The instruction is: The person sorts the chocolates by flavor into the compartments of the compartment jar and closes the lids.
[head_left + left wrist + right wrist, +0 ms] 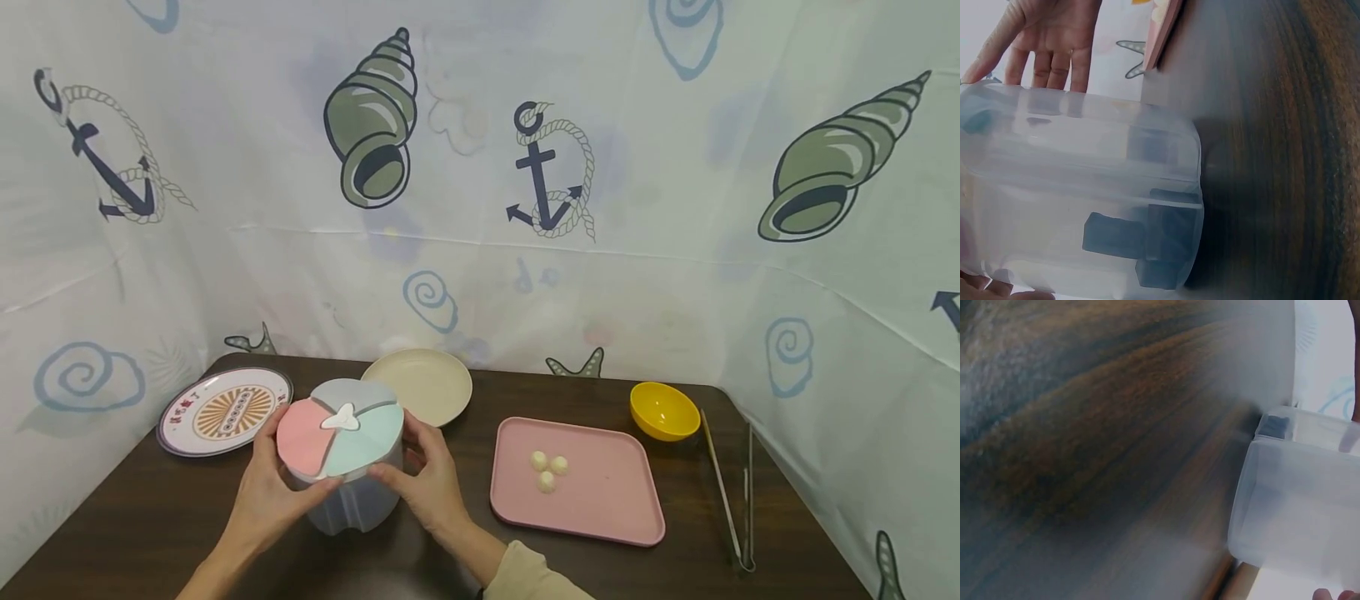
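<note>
A translucent storage container (pixel 354 506) with a pink, grey and mint three-part lid (pixel 367 446) stands at the left-centre of the table. A white three-armed knob (pixel 343 417) sits in the lid's middle. My left hand (pixel 270 492) grips the left side of the container at the lid's rim, and my right hand (pixel 432 477) grips the right side. Both thumbs lie along the near edge. Through the clear wall, the left wrist view shows several dark blocks (pixel 1169 234) inside at the bottom. The fingers behind the container are partly hidden.
A printed plate (pixel 236 412) lies at the back left, with a cream plate (pixel 431 387) behind the container. To the right are a pink tray (pixel 577 508) bearing three small pale balls (pixel 547 482), a yellow bowl (pixel 664 412) and metal tongs (pixel 738 533).
</note>
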`<state>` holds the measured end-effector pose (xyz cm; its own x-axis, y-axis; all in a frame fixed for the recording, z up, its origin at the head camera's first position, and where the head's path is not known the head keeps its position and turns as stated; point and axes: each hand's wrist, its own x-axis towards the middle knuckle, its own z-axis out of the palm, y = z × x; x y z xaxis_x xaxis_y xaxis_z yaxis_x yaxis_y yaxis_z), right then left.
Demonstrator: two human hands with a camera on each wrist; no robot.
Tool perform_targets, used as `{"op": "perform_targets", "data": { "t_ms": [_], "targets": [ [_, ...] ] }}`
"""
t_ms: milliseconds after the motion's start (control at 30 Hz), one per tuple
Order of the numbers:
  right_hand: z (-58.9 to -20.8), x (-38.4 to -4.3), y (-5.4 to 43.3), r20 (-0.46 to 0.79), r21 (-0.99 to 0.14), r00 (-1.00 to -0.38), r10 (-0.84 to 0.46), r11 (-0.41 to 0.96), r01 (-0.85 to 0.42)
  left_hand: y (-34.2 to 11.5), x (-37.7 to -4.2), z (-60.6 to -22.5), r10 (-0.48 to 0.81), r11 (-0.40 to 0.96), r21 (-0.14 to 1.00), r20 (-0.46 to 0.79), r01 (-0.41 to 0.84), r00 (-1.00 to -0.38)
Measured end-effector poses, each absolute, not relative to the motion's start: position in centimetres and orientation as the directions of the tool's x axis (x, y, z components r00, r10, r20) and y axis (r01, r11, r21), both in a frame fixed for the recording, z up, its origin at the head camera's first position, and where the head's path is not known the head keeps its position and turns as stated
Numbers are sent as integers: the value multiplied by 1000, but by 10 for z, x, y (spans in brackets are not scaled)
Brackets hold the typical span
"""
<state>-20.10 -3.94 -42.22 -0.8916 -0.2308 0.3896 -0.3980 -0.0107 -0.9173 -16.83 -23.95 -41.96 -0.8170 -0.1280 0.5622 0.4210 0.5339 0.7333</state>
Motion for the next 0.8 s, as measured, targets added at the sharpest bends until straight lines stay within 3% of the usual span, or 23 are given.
{"op": "perform_targets", "data": {
  "t_ms": [200, 433, 800],
  "targets": [
    [-423, -200, -40, 418, -907, -886, -200, -44, -418, -237, -169, -419, -161, 541, 740, 558, 400, -814],
    [-428, -199, -44, 445, -895, -877, -180, -108, -432, -229, -170, -417, -310, 485, 821, 482, 300, -819],
    [-429, -199, -44, 445, -896, -881, -164, -93, -435, -214, -170, -412, -437, 288, 926, 355, 245, -827]
  ]
}}
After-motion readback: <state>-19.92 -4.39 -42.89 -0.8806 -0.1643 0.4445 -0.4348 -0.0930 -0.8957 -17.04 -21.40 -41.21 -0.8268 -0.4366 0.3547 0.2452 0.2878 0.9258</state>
